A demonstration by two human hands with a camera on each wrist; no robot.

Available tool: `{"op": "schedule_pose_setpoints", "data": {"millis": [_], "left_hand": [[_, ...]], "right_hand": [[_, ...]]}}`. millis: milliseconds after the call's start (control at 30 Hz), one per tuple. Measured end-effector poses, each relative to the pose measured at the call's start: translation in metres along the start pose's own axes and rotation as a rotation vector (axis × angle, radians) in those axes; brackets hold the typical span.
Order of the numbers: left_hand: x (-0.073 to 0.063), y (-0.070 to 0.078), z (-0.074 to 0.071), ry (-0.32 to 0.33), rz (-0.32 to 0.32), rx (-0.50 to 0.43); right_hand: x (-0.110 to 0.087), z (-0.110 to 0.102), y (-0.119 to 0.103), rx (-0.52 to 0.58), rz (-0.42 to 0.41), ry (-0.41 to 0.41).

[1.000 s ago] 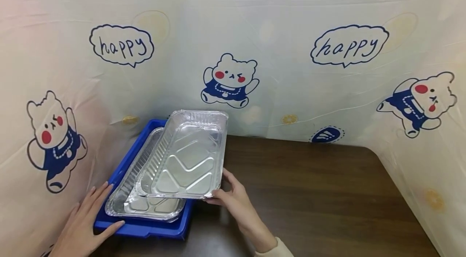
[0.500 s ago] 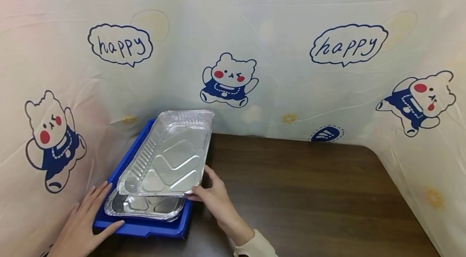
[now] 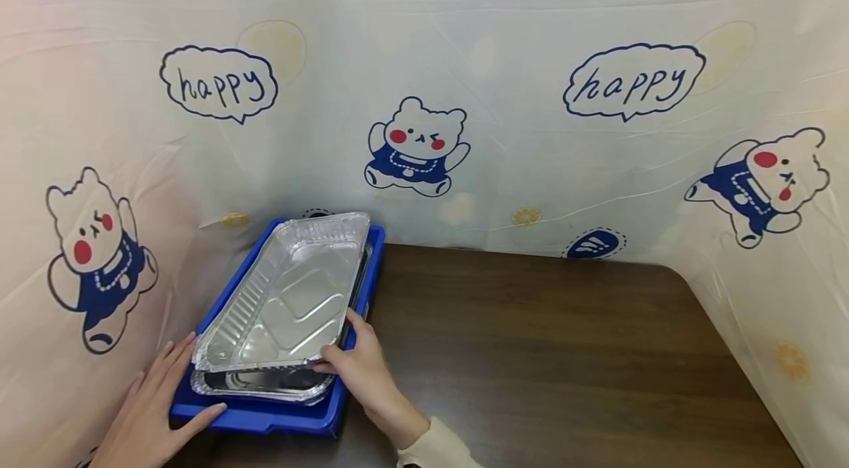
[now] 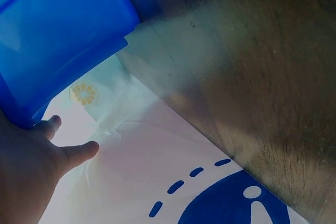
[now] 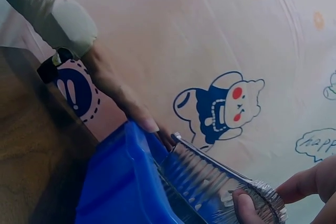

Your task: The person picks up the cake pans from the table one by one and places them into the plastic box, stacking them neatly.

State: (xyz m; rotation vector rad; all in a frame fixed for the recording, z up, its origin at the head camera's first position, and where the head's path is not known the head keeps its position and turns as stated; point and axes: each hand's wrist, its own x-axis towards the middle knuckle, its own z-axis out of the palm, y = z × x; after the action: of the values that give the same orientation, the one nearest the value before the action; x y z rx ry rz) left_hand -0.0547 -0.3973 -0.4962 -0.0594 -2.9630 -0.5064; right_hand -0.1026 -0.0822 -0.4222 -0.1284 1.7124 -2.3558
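Observation:
A blue plastic bin (image 3: 255,420) stands on the left of the table, with a foil tray (image 3: 261,384) lying inside it. Above that one, a second foil tray (image 3: 301,291) is held slightly tilted, its front edge overlapping the lower tray. My right hand (image 3: 371,372) pinches its front right corner, thumb on top of the rim; the right wrist view shows the crinkled rim (image 5: 268,198) between thumb and fingers. My left hand (image 3: 149,409) rests on the bin's front left corner, fingers extended. From the left wrist, the bin's wall (image 4: 68,40) appears beside that hand.
Dark wooden table (image 3: 564,357) extends to the right of the bin. A pale printed cloth (image 3: 517,158) with cartoon bears hangs along the back and both sides, close to the bin's left and far edges.
My right hand has carried the upper foil tray leftward and lower, from over the bin's right edge to above the lower tray. The left hand has stayed on the bin.

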Motion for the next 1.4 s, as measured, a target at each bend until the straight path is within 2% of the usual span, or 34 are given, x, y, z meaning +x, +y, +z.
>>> {"op": "schedule_pose_setpoints", "data": {"millis": [267, 533, 800, 967, 1200, 1400], "left_hand": [[0.001, 0.002, 0.0, -0.016, -0.023, -0.015], [0.001, 0.003, -0.001, -0.043, -0.04, -0.039], [0.0, 0.003, -0.001, -0.032, -0.02, -0.042], [-0.001, 0.002, 0.0, -0.019, -0.011, -0.043], [-0.001, 0.001, 0.001, -0.003, 0.001, -0.03], [-0.001, -0.001, 0.001, 0.01, 0.013, -0.029]], "right_hand": [[0.0, 0.006, 0.007, 0.027, 0.002, 0.016], [-0.001, 0.003, 0.009, -0.01, -0.002, 0.023], [-0.004, 0.006, 0.011, -0.014, -0.009, 0.027], [-0.006, 0.007, 0.011, -0.035, -0.003, 0.0], [-0.009, 0.006, 0.008, -0.128, -0.011, -0.018], [-0.016, 0.002, 0.004, -0.232, 0.028, -0.044]]}}
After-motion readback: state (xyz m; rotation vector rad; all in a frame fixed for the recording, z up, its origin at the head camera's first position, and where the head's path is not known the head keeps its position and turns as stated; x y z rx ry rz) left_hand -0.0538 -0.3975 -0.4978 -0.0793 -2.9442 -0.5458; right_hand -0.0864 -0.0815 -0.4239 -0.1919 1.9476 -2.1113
